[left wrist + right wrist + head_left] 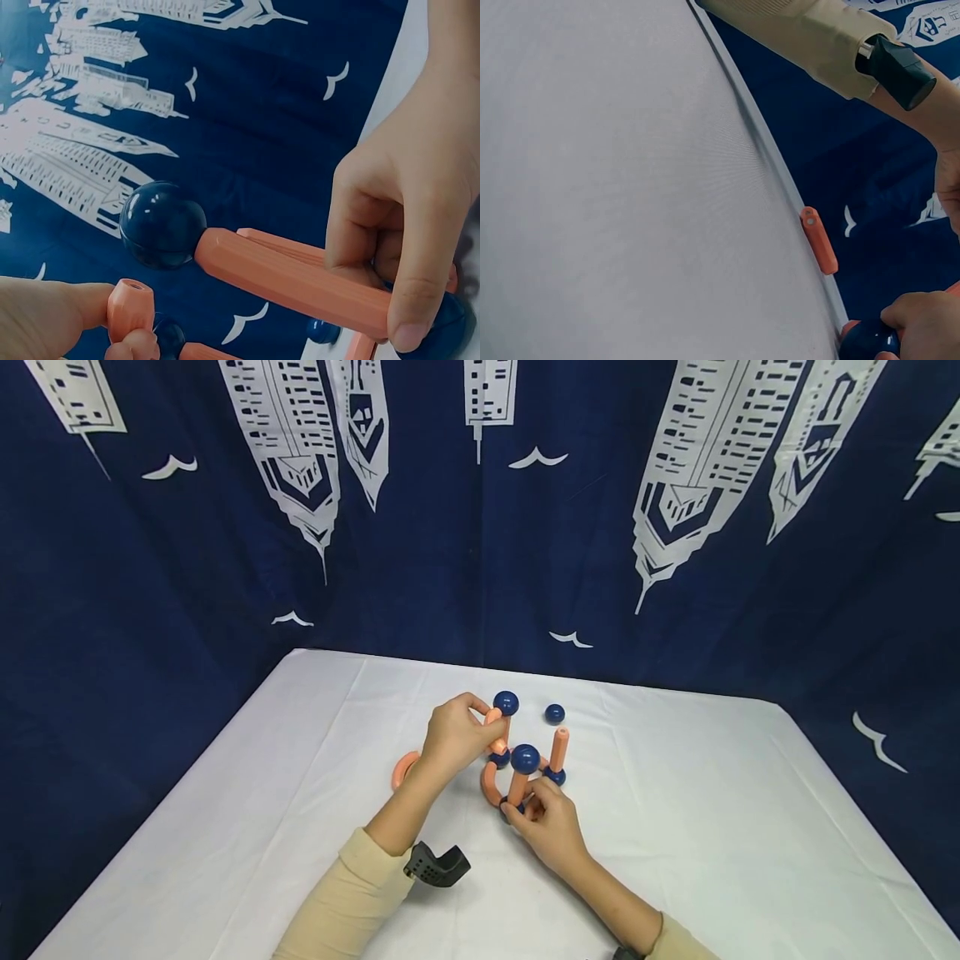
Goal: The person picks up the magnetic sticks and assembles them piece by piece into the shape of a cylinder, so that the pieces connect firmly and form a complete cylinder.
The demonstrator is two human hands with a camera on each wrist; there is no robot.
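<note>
one left hand [456, 739] pinching an orange rod [492, 717], centre of the frame; one right hand [553, 831], lower centre, gripping the blue ball [866, 343] beneath an upright post [518, 787], a low hold that, i judge, best prevents toppling.
</note>
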